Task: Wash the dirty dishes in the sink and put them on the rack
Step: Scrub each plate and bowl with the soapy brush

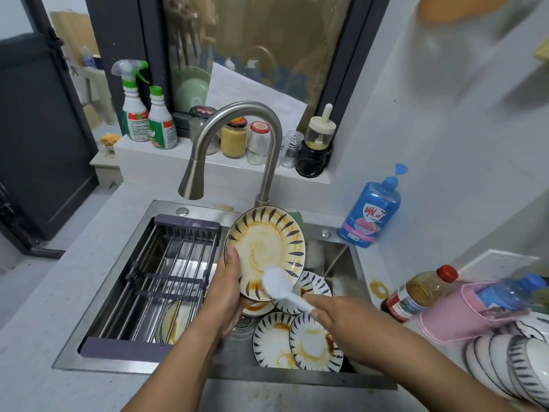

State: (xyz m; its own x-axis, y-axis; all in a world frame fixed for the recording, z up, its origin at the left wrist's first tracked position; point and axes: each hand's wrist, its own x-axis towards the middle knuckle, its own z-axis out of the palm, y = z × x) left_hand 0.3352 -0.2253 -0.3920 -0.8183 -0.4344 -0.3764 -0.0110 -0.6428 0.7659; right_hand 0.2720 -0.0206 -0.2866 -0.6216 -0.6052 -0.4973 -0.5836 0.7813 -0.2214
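Head view. Left hand [228, 289] grips the dirty plate [264, 242] above the middle of the sink [341, 254]: thumb on the front of the left rim, fingers curled behind. Right hand [335, 319] pinches the handle end of a white handled tool [279, 283]; brush or spoon, cannot tell.

Tool's long axis runs from the right hand toward the sink's back left. Its rounded head lies against the lower part of the plate's face.

Plate stands tilted on edge, face toward the camera, upper rim toward the back of the sink. Cream, round, dark leaf strokes around the rim; brown-orange smears across the centre and a darker patch at the lower edge.

More stained plates [312, 343] of the same pattern lie overlapping on the sink floor, right half. The rack [178, 263] spans the sink's left half, with one stained plate under its bars. Faucet [237, 138] arches behind the sink. Blue soap bottle [371, 212] stands at the sink's back right corner.
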